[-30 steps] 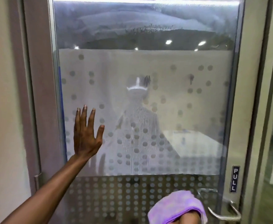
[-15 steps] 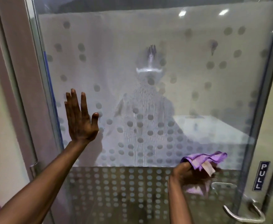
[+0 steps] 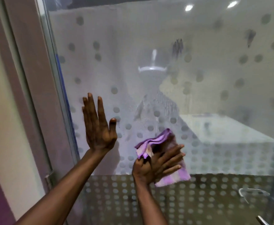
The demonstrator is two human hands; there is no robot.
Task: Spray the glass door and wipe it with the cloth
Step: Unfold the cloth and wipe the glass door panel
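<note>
Head view: a person is standing close to a frosted glass door (image 3: 173,98), both bare forearms reaching up from the bottom of the frame. The left hand (image 3: 99,127) is lying flat against the pane near its left edge, fingers straight and close together, pointing up, the thumb set slightly apart; it is holding nothing. The right hand (image 3: 155,164) is pressing a folded purple cloth (image 3: 159,140) against the glass, lower and to the right of the left hand, the two well apart. Its fingers are stretching out nearly straight across the cloth toward the right, while the thumb side is lying by a pale tag at the fold; whether the thumb is pinching the fabric cannot be told. The cloth is showing above the fingers as a stack of folded edges and below them as a lighter striped corner, which is hanging just over the line where the frosted band is meeting the darker dotted band below. Grey dots are running across the glass, denser lower down. The person's faint reflection is showing in the pane above the cloth. A grey door frame (image 3: 34,88) is running along the left, and a metal door handle (image 3: 261,219) is peeking in at the lower right corner.
</note>
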